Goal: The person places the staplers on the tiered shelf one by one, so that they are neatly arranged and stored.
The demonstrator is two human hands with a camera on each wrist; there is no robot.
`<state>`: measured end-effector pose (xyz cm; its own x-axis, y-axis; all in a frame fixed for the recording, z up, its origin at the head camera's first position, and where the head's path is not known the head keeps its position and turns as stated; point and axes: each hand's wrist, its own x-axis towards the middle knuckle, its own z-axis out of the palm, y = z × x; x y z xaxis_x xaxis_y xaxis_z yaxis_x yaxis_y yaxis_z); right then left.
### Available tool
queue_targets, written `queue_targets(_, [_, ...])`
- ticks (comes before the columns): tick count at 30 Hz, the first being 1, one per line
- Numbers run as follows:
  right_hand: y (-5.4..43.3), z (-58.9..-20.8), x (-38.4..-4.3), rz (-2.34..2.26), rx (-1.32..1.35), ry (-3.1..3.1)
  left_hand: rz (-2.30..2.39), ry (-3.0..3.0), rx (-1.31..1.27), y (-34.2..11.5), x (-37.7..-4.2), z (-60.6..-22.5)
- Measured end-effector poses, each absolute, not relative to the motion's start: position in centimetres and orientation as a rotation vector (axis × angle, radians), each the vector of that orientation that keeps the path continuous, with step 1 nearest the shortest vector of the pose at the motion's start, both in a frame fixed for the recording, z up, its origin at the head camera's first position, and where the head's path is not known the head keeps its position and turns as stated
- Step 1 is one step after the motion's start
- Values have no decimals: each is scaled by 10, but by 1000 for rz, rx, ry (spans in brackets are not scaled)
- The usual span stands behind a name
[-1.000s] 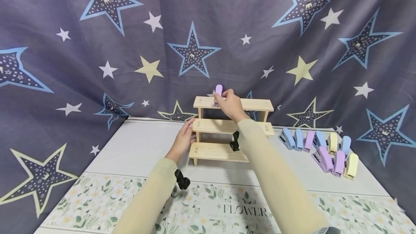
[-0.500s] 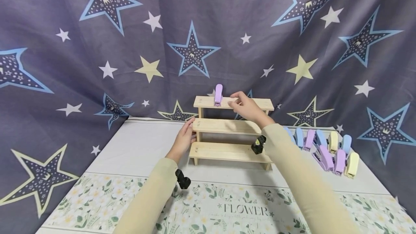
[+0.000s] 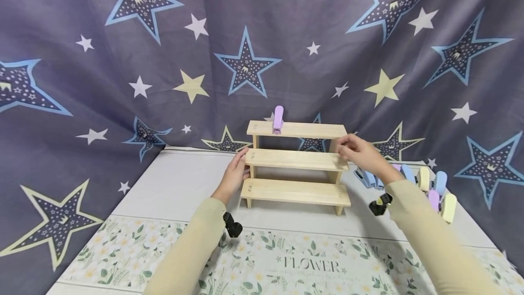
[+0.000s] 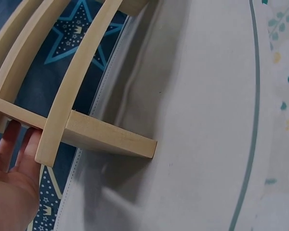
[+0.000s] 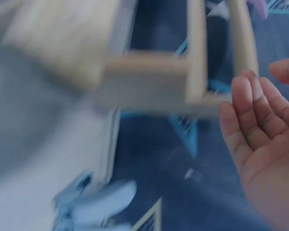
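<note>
A three-tier wooden display rack (image 3: 298,159) stands on the table in the head view. My left hand (image 3: 231,177) grips its left end at the middle tier, fingers reaching under the wood in the left wrist view. Upright on the top tier, left of its middle, is a purple stapler (image 3: 278,120). Beside the rack's right end, my right hand (image 3: 362,154) holds nothing; its fingers are loosely bent in the right wrist view. Past that hand is a group of staplers, with blue ones (image 3: 368,179), a purple one (image 3: 433,198) and a yellow one (image 3: 448,207) showing, partly hidden by the right arm.
A white mat (image 3: 188,172) with a floral strip (image 3: 123,249) at its front covers the table. Behind the rack hangs a dark star-patterned curtain (image 3: 172,53). Each wrist wears a small black camera, such as the left wrist camera (image 3: 232,225).
My right hand has let go of the purple stapler on the top tier and moved right, past the rack's right end. My left hand has stayed on the rack.
</note>
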<state>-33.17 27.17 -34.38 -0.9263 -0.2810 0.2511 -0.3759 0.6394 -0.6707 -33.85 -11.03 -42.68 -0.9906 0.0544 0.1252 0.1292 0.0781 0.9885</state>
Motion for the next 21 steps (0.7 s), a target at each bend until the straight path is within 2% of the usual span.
queue_targets(11, [339, -381, -335, 857, 210, -2898, -2068, -2293, -197, -110, -339, -424])
queue_targets(21, [351, -414, -338, 801, -14, -2931, -2093, -2279, -190, -109, -339, -425])
